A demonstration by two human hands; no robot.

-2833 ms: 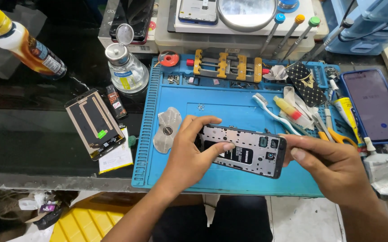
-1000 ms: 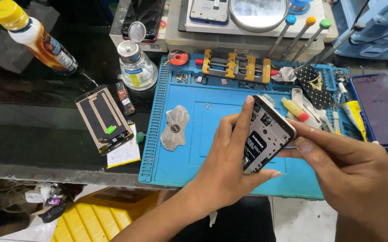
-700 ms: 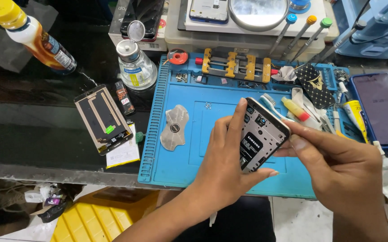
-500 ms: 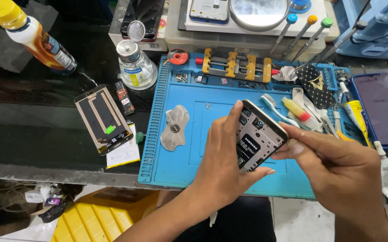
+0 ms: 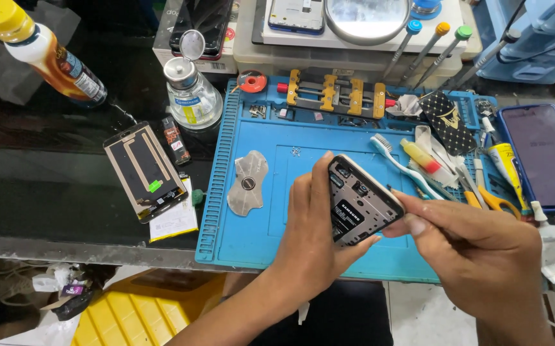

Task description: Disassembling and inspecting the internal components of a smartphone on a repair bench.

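Note:
My left hand (image 5: 313, 247) grips an opened phone body (image 5: 361, 202) with its insides showing, tilted up on its edge above the blue work mat (image 5: 252, 237). The fingers of my right hand (image 5: 476, 256) pinch the phone's right edge. A grey metal shield plate (image 5: 247, 182) lies on the mat to the left of the phone. A detached phone screen (image 5: 144, 170) rests face down on the dark glass table further left.
A clear solvent bottle (image 5: 191, 96) and a yellow-capped bottle (image 5: 40, 54) stand at the back left. A white toothbrush (image 5: 396, 163), tweezers, glue tubes and scissors crowd the mat's right side. A phone in a blue case (image 5: 543, 157) lies far right. A clamp fixture (image 5: 335, 93) sits behind.
The phone body went from lying flat in both hands to being tilted up on its edge. My right fingers have shifted onto its right edge.

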